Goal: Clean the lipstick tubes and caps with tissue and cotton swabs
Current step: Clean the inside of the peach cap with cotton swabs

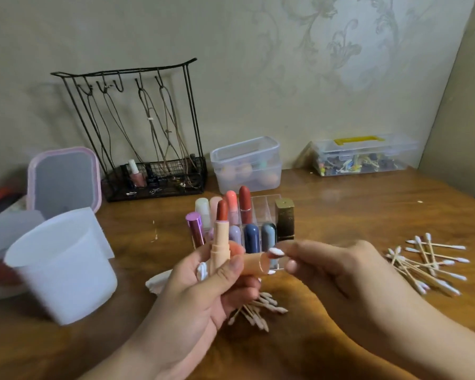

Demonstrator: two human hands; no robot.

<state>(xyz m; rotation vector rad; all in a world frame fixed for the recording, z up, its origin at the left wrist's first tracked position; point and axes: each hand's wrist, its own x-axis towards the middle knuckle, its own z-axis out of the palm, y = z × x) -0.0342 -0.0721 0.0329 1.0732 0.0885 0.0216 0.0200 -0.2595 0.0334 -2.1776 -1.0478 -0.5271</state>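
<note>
The job looks partly done, with more left to do. The left hand grips a peach lipstick tube that stands up with its red stick showing, and the same hand holds the peach cap on its side, open end toward the other hand. The right hand pinches a cotton swab, and its white tip sits right at the mouth of the cap, so the inside of the cap is likely the part being cleaned now. Under the hands lies a small heap of swabs that look dull and used, which hints that some cleaning is already finished. A bigger pile of clean swabs waits well off to the right on the wooden table. A bit of white tissue peeks out below the left hand. Behind the hands, more lipsticks stand in a clear organizer, some open and some capped, and I cannot tell which of them are clean. No brand name or writing can be read anywhere; the gold-topped tube may have a pattern, but it is too blurry to be sure.
</note>
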